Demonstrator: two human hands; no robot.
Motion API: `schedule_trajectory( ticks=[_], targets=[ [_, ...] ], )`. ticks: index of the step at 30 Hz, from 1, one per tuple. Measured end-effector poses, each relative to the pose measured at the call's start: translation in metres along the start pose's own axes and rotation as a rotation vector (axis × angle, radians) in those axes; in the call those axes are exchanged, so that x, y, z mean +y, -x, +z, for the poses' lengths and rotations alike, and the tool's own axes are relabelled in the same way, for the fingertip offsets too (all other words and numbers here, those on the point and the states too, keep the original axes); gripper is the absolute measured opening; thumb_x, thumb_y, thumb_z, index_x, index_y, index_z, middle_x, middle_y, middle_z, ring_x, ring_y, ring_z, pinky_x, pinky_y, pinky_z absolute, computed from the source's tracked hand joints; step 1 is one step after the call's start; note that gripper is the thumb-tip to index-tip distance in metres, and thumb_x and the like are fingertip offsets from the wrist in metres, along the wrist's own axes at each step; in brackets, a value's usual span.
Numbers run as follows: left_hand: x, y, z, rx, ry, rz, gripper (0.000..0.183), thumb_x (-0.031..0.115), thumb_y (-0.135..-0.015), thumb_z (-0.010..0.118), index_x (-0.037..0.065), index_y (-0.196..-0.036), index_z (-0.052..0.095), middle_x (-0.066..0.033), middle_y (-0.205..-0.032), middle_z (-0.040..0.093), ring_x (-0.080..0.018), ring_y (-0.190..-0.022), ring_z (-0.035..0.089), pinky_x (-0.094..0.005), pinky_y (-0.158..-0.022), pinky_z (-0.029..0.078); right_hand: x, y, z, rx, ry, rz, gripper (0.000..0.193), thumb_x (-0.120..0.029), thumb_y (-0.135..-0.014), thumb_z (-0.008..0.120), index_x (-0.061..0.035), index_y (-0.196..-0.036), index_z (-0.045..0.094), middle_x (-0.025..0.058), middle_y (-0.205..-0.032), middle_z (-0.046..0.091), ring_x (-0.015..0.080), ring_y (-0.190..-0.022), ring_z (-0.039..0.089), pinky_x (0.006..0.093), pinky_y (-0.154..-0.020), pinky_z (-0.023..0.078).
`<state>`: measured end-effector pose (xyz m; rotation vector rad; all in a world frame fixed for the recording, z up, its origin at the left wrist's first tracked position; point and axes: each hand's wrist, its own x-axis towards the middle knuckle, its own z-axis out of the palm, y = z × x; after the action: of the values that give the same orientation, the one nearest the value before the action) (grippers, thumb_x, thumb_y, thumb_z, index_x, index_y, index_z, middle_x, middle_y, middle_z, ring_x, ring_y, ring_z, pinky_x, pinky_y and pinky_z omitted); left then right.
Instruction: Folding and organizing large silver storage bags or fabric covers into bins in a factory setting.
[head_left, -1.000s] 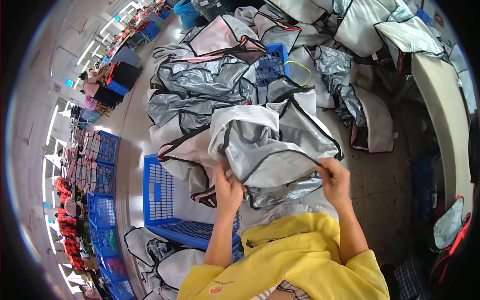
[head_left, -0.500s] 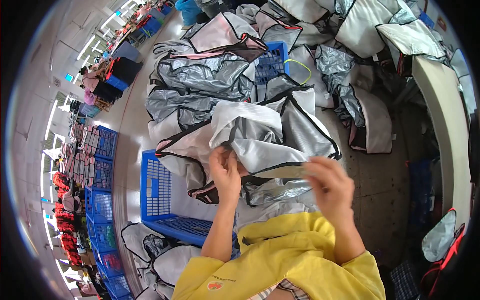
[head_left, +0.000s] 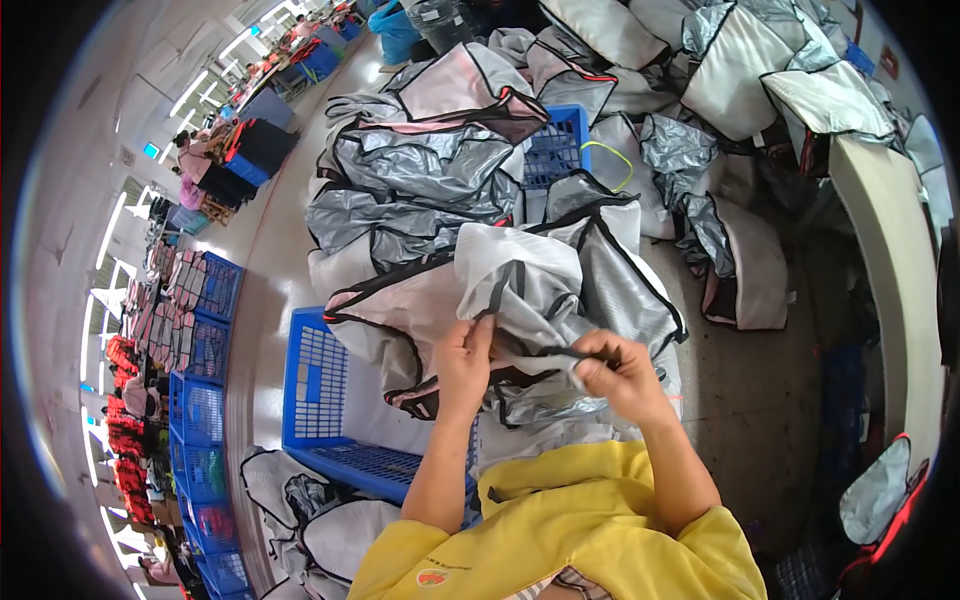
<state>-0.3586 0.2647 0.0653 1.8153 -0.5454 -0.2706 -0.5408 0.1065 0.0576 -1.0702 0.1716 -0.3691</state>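
Observation:
In front of me, a silver-lined fabric piece with black edging (head_left: 524, 268) lies bunched over other pieces like it. My left hand (head_left: 465, 358) pinches its edge, thumb and fingers pressed together near a dark binding strip. The right hand (head_left: 612, 372) is closed on the black-bound edge a little to the right. Between the two hands the edge stretches roughly level. Under and behind it, more silver and pale pieces (head_left: 420, 155) are heaped, their black trim showing.
A blue plastic crate (head_left: 300, 380) stands left of my arms, and another blue crate (head_left: 556, 150) shows behind the heap. More silver pieces (head_left: 735, 75) pile up at the far right near a beige board (head_left: 890, 240). Stacked blue crates (head_left: 198, 410) line the left side.
My right hand, raised and loose before, has come down and left and closed on the black-bound edge. The left hand keeps its pinch and sits slightly right and lower in view.

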Motion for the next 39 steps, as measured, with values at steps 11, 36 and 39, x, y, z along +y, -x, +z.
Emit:
schedule_trajectory(
  ticks=[11,36,39],
  targets=[
    [0.066,-0.018,-0.008,0.033,0.607,-0.288,0.025,0.026,-0.101,0.064,0.002,-0.103,0.071,0.0000,-0.089,0.068,-0.0082,-0.074,0.063,-0.0249,-0.059,0.049,0.019,-0.010,-0.012,0.178,0.248,-0.070,0.014,-0.013,-0.100,0.072,-0.0024,-0.108,0.067,-0.0097,-0.076,0.054,0.0007,-0.068,0.043,0.0205,-0.060,0.035],
    [0.047,-0.006,-0.013,0.152,-0.749,0.683,0.030,0.004,-0.089,0.076,0.011,-0.117,0.073,-0.0107,-0.122,0.063,-0.0346,-0.107,0.063,-0.0408,-0.090,0.051,0.040,0.014,0.044,-0.330,0.663,-0.112,0.018,-0.007,-0.093,0.073,-0.0085,-0.111,0.074,0.0096,-0.100,0.065,0.0285,-0.089,0.069,0.0388,-0.075,0.054],
    [0.020,-0.007,-0.021,0.152,-0.568,0.574,0.026,0.005,-0.089,0.075,0.007,-0.116,0.073,-0.0114,-0.109,0.067,-0.0325,-0.098,0.066,-0.0364,-0.087,0.052,0.043,0.018,0.040,-0.355,0.726,-0.083,0.018,-0.013,-0.095,0.072,-0.0079,-0.112,0.073,0.0105,-0.099,0.065,0.0311,-0.088,0.068,0.0395,-0.077,0.054]
  ],
)
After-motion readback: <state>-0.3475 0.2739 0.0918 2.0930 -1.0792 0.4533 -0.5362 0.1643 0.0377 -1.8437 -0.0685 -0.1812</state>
